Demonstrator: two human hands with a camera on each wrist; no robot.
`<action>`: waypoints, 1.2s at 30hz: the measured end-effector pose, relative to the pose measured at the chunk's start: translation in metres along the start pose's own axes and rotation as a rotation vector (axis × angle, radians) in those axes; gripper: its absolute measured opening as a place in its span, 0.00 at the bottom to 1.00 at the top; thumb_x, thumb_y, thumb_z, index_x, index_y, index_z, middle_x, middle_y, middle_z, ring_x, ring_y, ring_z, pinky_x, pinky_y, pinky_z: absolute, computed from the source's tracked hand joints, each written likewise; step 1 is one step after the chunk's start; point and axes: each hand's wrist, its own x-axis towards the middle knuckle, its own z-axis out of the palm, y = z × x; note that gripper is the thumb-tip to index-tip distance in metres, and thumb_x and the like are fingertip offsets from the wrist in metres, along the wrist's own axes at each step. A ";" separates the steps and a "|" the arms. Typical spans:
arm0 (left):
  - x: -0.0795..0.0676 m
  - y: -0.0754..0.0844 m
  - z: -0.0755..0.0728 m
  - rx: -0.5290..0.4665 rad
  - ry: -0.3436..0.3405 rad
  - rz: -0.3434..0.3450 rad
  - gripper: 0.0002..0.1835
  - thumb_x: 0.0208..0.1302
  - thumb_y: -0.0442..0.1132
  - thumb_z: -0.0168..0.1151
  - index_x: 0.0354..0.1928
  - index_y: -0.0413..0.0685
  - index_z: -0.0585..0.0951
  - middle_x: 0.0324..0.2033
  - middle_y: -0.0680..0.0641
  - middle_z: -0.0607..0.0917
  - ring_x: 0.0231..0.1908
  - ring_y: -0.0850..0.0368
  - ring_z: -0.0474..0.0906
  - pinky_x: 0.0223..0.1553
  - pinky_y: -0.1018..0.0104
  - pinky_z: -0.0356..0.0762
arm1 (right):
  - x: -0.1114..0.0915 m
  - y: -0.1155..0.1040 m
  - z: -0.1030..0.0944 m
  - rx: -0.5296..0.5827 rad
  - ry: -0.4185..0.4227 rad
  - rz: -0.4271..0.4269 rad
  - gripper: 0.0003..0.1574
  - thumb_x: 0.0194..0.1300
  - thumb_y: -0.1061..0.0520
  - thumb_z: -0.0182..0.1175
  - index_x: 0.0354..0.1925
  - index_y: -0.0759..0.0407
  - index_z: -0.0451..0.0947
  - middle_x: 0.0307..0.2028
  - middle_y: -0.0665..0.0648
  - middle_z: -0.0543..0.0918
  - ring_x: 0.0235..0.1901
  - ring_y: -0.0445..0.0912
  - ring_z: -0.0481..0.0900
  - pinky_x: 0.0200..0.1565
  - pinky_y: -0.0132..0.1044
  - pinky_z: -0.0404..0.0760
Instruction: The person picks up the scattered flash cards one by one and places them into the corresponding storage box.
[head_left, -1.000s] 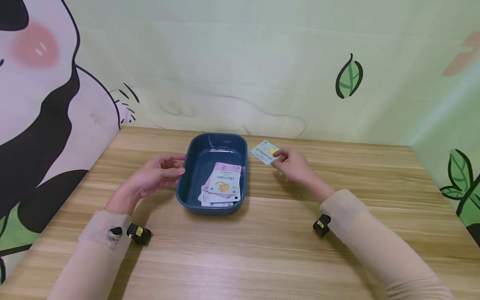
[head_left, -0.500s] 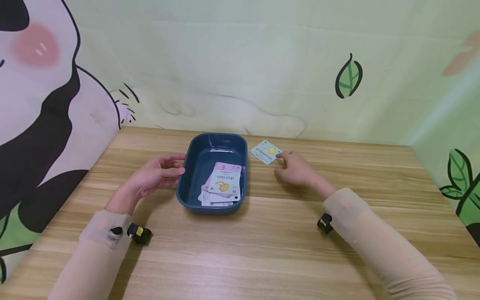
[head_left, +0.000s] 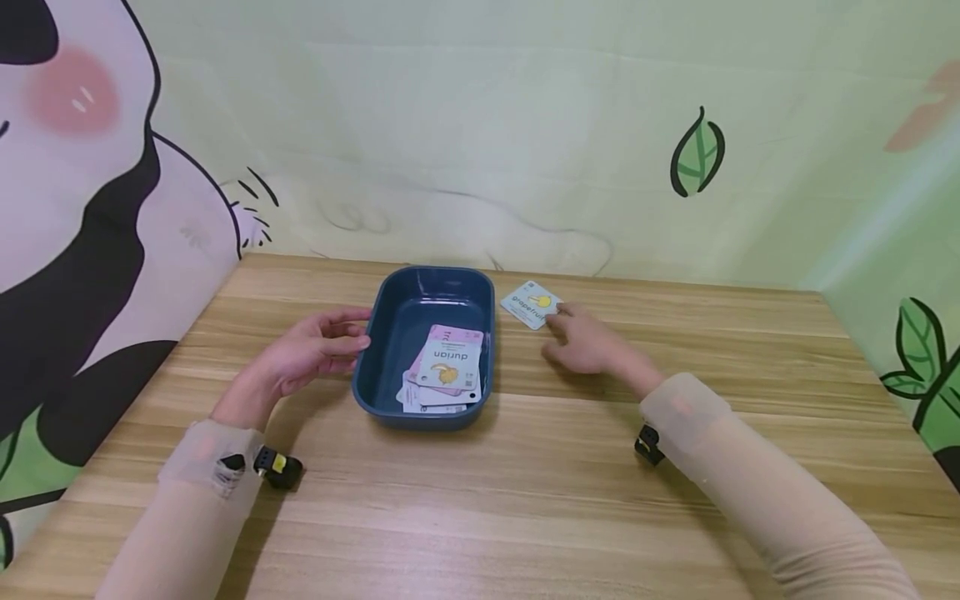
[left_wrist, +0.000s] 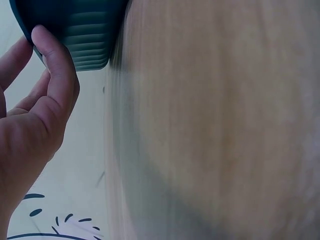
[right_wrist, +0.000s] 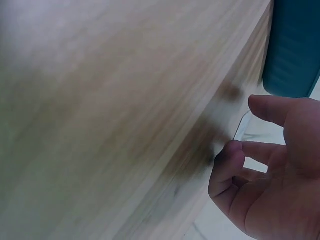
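Observation:
Lying on the table, a light-blue grapefruit card (head_left: 530, 305) has its right corner under the fingertips of my right hand (head_left: 592, 340). The thumb stays apart, lower and nearer to me; in the right wrist view the card's thin edge (right_wrist: 242, 124) shows between fingertip and thumb. My left hand (head_left: 311, 350) holds the left rim of a dark blue rectangular bin (head_left: 401, 287), thumb tip over the rim and fingers along its outer side. Inside the bin lies a loose pile of cards, a durian card (head_left: 450, 364) on top and a pink card (head_left: 468, 335) partly beneath.
The wood-grain table (head_left: 480, 508) ends at a pale green printed backdrop (head_left: 480, 150) just behind the bin and card. A panda drawing (head_left: 75, 208) covers the backdrop's left side. A small black camera (head_left: 279, 468) sits at the left wrist, another camera (head_left: 648, 445) at the right.
My right hand shifts slightly at the grapefruit card's right corner, its fingers drawing back and then bending over the corner again. The card stays almost in place. The left hand and bin stay still.

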 end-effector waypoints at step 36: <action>-0.001 0.002 0.000 -0.018 -0.004 -0.001 0.32 0.75 0.30 0.58 0.77 0.37 0.60 0.57 0.35 0.71 0.44 0.55 0.81 0.50 0.63 0.83 | -0.041 -0.003 -0.009 0.008 -0.048 -0.140 0.26 0.73 0.53 0.61 0.58 0.74 0.78 0.61 0.73 0.75 0.61 0.65 0.74 0.64 0.58 0.71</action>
